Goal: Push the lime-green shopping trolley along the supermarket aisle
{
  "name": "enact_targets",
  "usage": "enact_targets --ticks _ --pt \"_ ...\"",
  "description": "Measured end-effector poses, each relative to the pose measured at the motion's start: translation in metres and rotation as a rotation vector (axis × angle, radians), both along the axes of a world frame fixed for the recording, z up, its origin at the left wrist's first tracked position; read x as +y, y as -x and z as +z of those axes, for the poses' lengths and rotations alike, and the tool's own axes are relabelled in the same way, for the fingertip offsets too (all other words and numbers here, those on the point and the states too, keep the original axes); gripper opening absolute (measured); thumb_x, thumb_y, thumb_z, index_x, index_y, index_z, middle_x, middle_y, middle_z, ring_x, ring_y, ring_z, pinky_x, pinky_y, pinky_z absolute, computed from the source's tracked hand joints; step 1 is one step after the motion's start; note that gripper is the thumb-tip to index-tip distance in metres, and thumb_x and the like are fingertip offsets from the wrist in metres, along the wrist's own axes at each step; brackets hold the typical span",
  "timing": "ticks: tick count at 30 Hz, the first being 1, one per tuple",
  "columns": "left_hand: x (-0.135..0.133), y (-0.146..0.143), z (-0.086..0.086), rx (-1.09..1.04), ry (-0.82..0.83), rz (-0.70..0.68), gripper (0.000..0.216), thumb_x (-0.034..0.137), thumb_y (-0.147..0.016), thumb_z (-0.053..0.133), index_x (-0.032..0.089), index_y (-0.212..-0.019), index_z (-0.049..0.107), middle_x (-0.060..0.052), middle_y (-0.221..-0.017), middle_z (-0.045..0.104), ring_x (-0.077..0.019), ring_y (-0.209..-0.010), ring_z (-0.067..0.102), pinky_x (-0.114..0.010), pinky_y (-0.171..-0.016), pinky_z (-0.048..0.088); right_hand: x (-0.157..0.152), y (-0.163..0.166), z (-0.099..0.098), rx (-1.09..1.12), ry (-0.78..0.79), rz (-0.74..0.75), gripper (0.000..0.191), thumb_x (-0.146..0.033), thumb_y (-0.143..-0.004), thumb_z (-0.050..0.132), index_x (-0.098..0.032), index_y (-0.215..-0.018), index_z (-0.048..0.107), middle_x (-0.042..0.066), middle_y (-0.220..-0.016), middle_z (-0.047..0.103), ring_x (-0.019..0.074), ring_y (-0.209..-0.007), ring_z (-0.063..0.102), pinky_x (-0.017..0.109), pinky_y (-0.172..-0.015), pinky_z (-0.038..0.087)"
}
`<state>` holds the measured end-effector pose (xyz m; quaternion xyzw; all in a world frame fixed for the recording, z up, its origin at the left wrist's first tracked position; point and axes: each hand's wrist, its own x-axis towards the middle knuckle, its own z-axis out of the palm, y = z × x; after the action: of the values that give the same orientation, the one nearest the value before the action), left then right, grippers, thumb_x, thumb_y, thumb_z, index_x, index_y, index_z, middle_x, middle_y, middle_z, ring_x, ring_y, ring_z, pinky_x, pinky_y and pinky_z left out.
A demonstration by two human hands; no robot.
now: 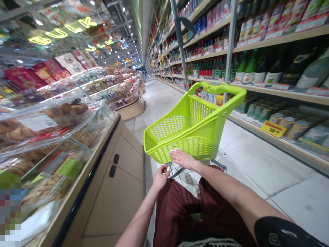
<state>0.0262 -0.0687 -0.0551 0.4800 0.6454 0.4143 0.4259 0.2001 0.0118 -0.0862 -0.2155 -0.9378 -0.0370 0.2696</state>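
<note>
One tall run of shelving (267,43) lined your right side, its boards stocked with bottles, cans and cartons. One wood-fronted counter (108,202) bordered your left, its dark edge running along beneath the glassed-in food packs. Pale tiled floor (277,161) filled the aisle between them and ran on well ahead of you. One lime-green cart (191,135) stood slantwise there, right in front of you: its low end came near the counter, leaving narrow room, while wider open floor lay toward the shelves.

Two bare hands, both yours, were at the cart's low end. Your right hand (185,160) lay flat, fingers stretched out against the perforated side. Your left hand (161,175) had its fingers curled just beside the lower edge; I could not tell whether it held anything. One yellow price card (273,129) marked a lower shelf edge. Two black handles (116,159) sat on the counter's front. One white piece (175,150), too small to identify, showed at your right fingertips.
</note>
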Motion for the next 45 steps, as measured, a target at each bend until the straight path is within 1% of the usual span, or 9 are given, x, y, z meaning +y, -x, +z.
enact_targets --ticks 3,10,17,19,25,27,36,43,45 --pt "0.003 -0.008 0.000 0.083 -0.009 -0.023 0.024 0.009 -0.055 0.064 0.017 -0.078 0.062 -0.002 -0.074 0.062 -0.0151 -0.070 0.056 -0.028 -0.073 0.041 -0.011 -0.010 -0.001 -0.020 0.054 -0.016 0.021 -0.017 -0.084 0.046 -0.020 -0.101 0.059 0.006 -0.117 0.056 0.0158 -0.121 0.035 0.038 -0.098 0.033" --pt "0.014 -0.029 0.022 0.131 -0.138 0.072 0.028 0.006 -0.052 0.064 0.019 -0.077 0.062 -0.004 -0.079 0.061 -0.0195 -0.085 0.055 -0.032 -0.085 0.034 0.001 -0.031 0.072 0.281 -0.022 -0.180 0.028 -0.016 -0.086 0.042 -0.023 -0.110 0.054 0.005 -0.131 0.042 0.0193 -0.129 0.017 0.050 -0.102 0.019" --pt "0.008 -0.044 0.023 0.323 -0.218 -0.104 0.031 0.006 -0.055 0.060 0.020 -0.082 0.061 -0.005 -0.087 0.060 -0.0227 -0.090 0.052 -0.035 -0.089 0.033 -0.019 -0.049 -0.003 -0.008 0.096 -0.182 0.017 -0.018 -0.082 0.049 -0.021 -0.093 0.062 0.005 -0.119 0.054 0.0213 -0.122 0.033 0.045 -0.095 0.034" --pt "0.007 -0.045 0.019 0.363 -0.239 -0.156 0.032 0.006 -0.055 0.058 0.020 -0.084 0.061 -0.006 -0.090 0.059 -0.0234 -0.092 0.052 -0.036 -0.089 0.033 -0.024 -0.053 -0.006 -0.009 0.081 -0.193 0.018 -0.020 -0.083 0.048 -0.022 -0.095 0.061 0.006 -0.118 0.054 0.0208 -0.123 0.033 0.044 -0.094 0.035" --pt "0.012 -0.058 0.022 0.502 -0.349 -0.171 0.049 0.006 -0.056 0.056 0.018 -0.104 0.054 -0.012 -0.120 0.047 -0.0261 -0.115 0.038 -0.039 -0.100 0.021 -0.004 -0.058 0.066 0.219 -0.118 -0.287 0.030 -0.019 -0.087 0.040 -0.024 -0.114 0.051 0.005 -0.133 0.038 0.0210 -0.129 0.016 0.051 -0.101 0.019" --pt "0.014 -0.066 0.028 0.569 -0.374 -0.187 0.053 0.006 -0.058 0.055 0.017 -0.110 0.051 -0.013 -0.127 0.041 -0.0270 -0.120 0.033 -0.040 -0.101 0.018 0.004 -0.059 0.074 0.226 -0.140 -0.283 0.030 -0.018 -0.087 0.038 -0.023 -0.114 0.051 0.005 -0.131 0.041 0.0204 -0.129 0.018 0.050 -0.102 0.019" --pt "0.006 -0.086 0.031 1.042 -0.249 -0.397 0.062 0.012 -0.064 0.052 0.018 -0.124 0.037 -0.009 -0.139 0.024 -0.0238 -0.129 0.017 -0.043 -0.104 0.013 -0.015 -0.075 -0.010 0.055 -0.075 -0.298 0.023 -0.021 -0.085 0.044 -0.022 -0.104 0.058 0.005 -0.119 0.054 0.0207 -0.122 0.034 0.045 -0.094 0.034" --pt "0.017 -0.100 0.039 1.186 -0.290 -0.373 0.063 0.016 -0.067 0.051 0.017 -0.127 0.031 -0.010 -0.141 0.020 -0.0238 -0.130 0.014 -0.043 -0.104 0.016 -0.003 -0.090 0.069 0.262 -0.218 -0.437 0.030 -0.020 -0.087 0.038 -0.024 -0.113 0.052 0.005 -0.131 0.041 0.0212 -0.129 0.018 0.048 -0.101 0.022" --pt "0.020 -0.106 0.044 1.199 -0.294 -0.374 0.063 0.017 -0.068 0.051 0.017 -0.128 0.030 -0.010 -0.141 0.019 -0.0240 -0.130 0.013 -0.044 -0.104 0.015 0.004 -0.097 0.073 0.247 -0.220 -0.461 0.029 -0.019 -0.087 0.039 -0.024 -0.112 0.053 0.005 -0.133 0.039 0.0212 -0.129 0.018 0.049 -0.100 0.022"
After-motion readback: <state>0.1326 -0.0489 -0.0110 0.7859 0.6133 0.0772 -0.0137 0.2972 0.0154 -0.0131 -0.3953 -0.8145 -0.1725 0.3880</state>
